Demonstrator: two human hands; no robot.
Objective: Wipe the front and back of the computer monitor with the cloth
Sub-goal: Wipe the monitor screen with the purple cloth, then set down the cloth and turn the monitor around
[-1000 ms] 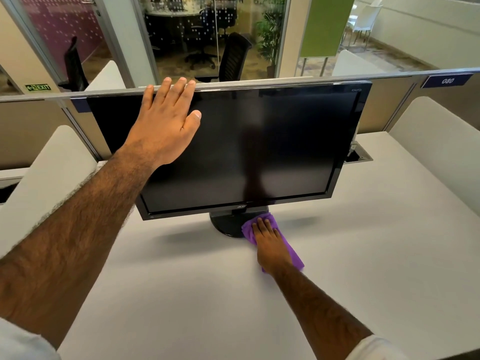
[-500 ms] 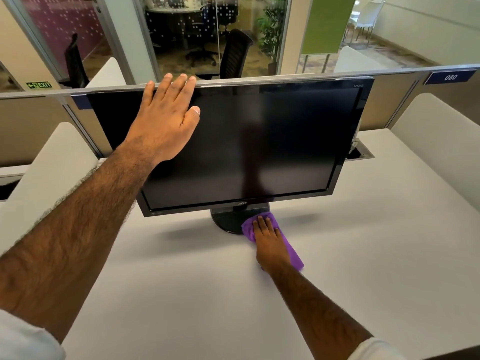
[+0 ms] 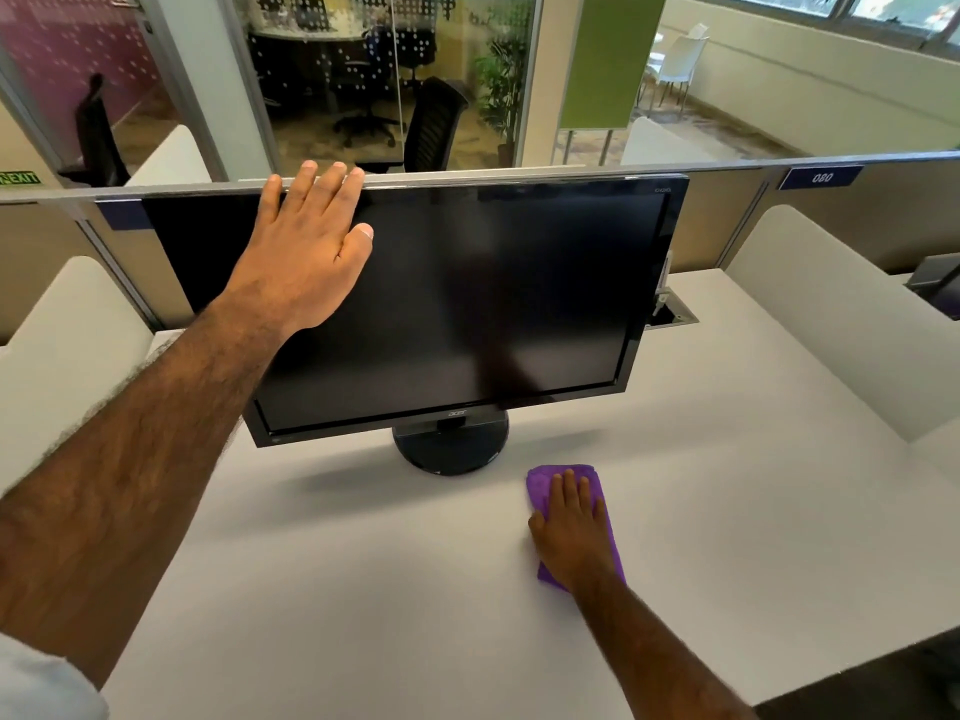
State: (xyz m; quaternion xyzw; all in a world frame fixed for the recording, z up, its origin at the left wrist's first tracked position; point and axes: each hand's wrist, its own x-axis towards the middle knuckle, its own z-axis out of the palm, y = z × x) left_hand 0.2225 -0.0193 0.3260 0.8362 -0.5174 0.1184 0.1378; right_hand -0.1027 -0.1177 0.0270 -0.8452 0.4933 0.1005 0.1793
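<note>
**What stays out of sight**

The left hand (image 3: 306, 252) hides part of the black flat-screen monitor (image 3: 467, 304); its back faces away. The right hand (image 3: 574, 532) covers the middle of the purple microfibre cloth (image 3: 545, 483). Both upper arms leave the bottom edge.

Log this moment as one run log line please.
left hand: flat, steadying monitor top | right hand: pressing purple cloth on desk, right of stand

monitor (image 3: 467, 293): black, glossy | cloth (image 3: 550, 483): purple | desk (image 3: 415, 589): white | partition panel (image 3: 613, 59): green
</note>
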